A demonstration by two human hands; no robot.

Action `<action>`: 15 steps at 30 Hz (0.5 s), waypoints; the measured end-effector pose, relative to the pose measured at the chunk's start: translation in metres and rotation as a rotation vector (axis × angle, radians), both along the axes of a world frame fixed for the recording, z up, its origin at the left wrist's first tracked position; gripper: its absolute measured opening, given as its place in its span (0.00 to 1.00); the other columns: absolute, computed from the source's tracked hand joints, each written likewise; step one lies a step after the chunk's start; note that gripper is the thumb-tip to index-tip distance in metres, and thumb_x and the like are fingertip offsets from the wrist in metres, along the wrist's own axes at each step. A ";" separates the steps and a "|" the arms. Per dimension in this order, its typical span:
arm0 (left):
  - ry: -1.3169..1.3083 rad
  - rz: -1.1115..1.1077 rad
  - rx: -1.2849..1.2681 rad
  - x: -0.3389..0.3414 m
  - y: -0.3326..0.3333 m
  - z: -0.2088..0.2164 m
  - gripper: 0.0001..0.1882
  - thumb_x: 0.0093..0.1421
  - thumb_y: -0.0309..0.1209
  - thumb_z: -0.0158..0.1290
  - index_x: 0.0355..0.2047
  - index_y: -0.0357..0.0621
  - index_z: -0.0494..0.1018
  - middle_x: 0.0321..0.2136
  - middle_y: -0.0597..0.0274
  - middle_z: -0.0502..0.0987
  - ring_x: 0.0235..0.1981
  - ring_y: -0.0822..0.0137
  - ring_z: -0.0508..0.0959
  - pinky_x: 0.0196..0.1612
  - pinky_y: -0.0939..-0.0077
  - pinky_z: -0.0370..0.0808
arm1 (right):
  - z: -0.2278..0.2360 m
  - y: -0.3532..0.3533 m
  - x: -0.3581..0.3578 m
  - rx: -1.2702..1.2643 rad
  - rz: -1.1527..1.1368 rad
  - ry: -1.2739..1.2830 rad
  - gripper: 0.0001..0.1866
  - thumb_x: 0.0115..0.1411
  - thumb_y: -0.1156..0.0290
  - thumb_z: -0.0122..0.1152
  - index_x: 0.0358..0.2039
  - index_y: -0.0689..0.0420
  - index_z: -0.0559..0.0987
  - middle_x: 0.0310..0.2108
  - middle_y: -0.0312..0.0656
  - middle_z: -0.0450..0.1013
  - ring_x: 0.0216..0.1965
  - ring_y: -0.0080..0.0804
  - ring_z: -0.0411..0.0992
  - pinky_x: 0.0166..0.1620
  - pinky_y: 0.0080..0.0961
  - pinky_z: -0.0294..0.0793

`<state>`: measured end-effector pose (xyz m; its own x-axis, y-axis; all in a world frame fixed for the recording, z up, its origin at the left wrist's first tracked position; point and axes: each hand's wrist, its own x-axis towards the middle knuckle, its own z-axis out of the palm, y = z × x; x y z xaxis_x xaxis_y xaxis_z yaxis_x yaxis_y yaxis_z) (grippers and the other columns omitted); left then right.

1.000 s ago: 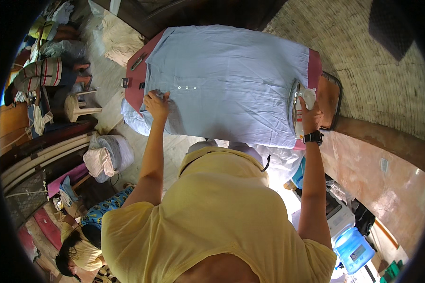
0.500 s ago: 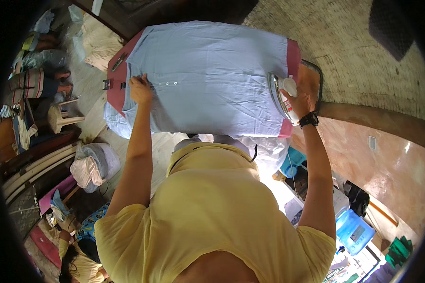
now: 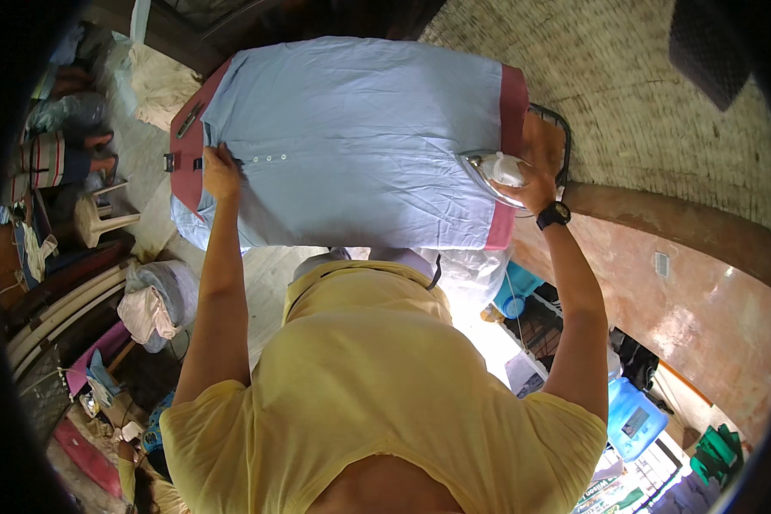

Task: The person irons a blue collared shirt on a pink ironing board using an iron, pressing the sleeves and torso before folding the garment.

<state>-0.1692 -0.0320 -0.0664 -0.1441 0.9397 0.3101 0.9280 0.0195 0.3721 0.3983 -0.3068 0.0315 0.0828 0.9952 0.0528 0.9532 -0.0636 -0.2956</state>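
Note:
A light blue shirt (image 3: 360, 111) with a few small white buttons is spread over a maroon ironing board (image 3: 187, 158). At the left end, my left hand (image 3: 221, 174) is closed on the shirt's edge beside the button placket. My right hand (image 3: 533, 187), with a black watch on its wrist, grips a white and silver clothes iron (image 3: 504, 168). The iron rests at the right end of the shirt, its pointed tip turned left. Wrinkles run across the cloth near the tip. The soleplate's underside is hidden.
Past the board's right end is a brown metal-framed rest (image 3: 546, 141). A dark slim object (image 3: 188, 120) lies on the board's left end. A wooden stool (image 3: 94, 221) stands at left. Other people are partly visible at far left and lower left.
The iron has turned from lying along the shirt's right edge to pointing left onto the cloth. My left hand's fingers have closed in on the shirt edge. The whole view has shifted slightly.

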 end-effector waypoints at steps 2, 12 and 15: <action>-0.053 -0.015 -0.039 -0.002 0.002 -0.006 0.17 0.68 0.47 0.43 0.35 0.46 0.63 0.29 0.50 0.78 0.30 0.42 0.78 0.29 0.46 0.69 | -0.007 0.002 0.003 0.009 0.009 -0.015 0.30 0.42 0.44 0.73 0.36 0.58 0.81 0.35 0.49 0.79 0.37 0.45 0.79 0.40 0.37 0.79; 0.088 -0.006 -0.005 -0.005 0.007 -0.015 0.17 0.67 0.48 0.43 0.36 0.48 0.64 0.27 0.49 0.79 0.27 0.42 0.78 0.27 0.47 0.71 | 0.002 0.024 -0.014 -0.043 0.050 0.030 0.28 0.45 0.44 0.72 0.33 0.58 0.80 0.33 0.49 0.79 0.35 0.46 0.79 0.39 0.37 0.78; 0.081 0.005 -0.012 -0.009 0.007 -0.017 0.16 0.67 0.48 0.44 0.36 0.47 0.64 0.26 0.51 0.79 0.27 0.43 0.78 0.27 0.47 0.71 | 0.008 0.035 -0.024 -0.019 0.059 -0.003 0.29 0.45 0.42 0.70 0.32 0.57 0.80 0.30 0.49 0.79 0.33 0.47 0.79 0.37 0.39 0.78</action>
